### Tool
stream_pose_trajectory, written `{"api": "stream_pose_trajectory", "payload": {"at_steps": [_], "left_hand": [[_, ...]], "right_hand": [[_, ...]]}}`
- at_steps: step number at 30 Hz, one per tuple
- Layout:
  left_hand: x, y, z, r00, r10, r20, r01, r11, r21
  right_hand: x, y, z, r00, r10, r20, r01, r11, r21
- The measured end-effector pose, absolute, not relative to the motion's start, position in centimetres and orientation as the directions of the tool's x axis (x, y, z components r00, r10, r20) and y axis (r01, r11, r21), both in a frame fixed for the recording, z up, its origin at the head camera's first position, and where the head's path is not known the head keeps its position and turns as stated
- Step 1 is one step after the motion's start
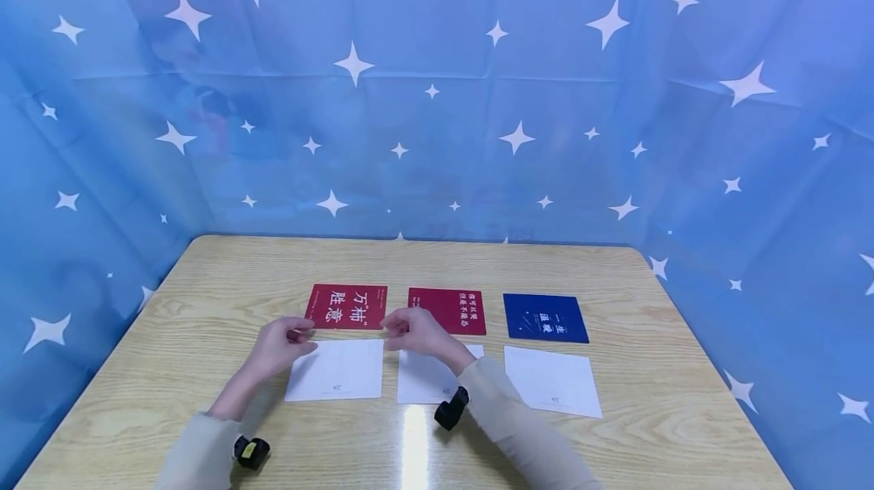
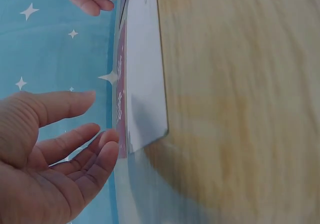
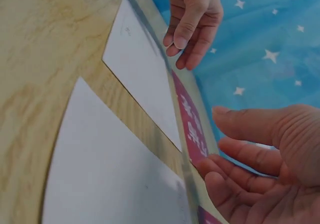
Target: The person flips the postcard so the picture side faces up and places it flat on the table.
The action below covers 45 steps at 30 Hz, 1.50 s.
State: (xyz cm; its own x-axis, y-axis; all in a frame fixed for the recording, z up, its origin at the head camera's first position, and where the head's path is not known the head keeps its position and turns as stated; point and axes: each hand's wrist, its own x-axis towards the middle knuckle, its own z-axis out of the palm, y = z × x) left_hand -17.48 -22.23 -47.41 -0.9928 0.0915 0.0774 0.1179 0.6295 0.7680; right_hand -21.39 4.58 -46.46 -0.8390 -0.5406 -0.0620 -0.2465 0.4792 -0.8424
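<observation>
My left hand (image 1: 281, 346) hovers at the left end of a red card (image 1: 348, 306) with large white characters, its fingers loosely bent and nothing between them. Below that card lies a white card (image 1: 336, 370). My right hand (image 1: 418, 331) is over the left part of a second red card (image 1: 457, 311), thumb and fingers apart and holding nothing. Under the right forearm is another white card (image 1: 425, 378), partly covered by the sleeve. In the left wrist view the left fingers (image 2: 102, 156) overlap the near end of the red card.
At the right lie a dark blue card (image 1: 546, 318) with white writing and a third white card (image 1: 553, 381) below it. All the cards rest flat on a wood-grain table (image 1: 649, 399). A blue curtain (image 1: 437, 111) with white stars hangs behind the table.
</observation>
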Motion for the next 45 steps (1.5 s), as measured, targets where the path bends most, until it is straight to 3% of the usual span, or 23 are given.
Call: {"api": "stream_pose_trajectory", "payload": {"at_steps": [9, 31, 45], "left_hand": [[-17.1, -22.8, -47.7, -0.996, 0.094, 0.000, 0.060, 0.644, 0.763], [-17.2, -23.1, -47.6, -0.994, 0.108, -0.022, 0.064, 0.723, 0.687], [-17.5, -23.1, -47.6, -0.991, 0.123, -0.056, 0.050, 0.718, 0.694]], "right_hand": [[-21.1, 3.2, -47.4, -0.857, -0.506, -0.100, -0.222, 0.536, -0.815], [-20.5, 1.3, -47.2, -0.883, -0.457, -0.110, -0.293, 0.718, -0.632], [-20.9, 0.9, -47.0, -0.862, -0.489, -0.133, -0.348, 0.762, -0.546]]}}
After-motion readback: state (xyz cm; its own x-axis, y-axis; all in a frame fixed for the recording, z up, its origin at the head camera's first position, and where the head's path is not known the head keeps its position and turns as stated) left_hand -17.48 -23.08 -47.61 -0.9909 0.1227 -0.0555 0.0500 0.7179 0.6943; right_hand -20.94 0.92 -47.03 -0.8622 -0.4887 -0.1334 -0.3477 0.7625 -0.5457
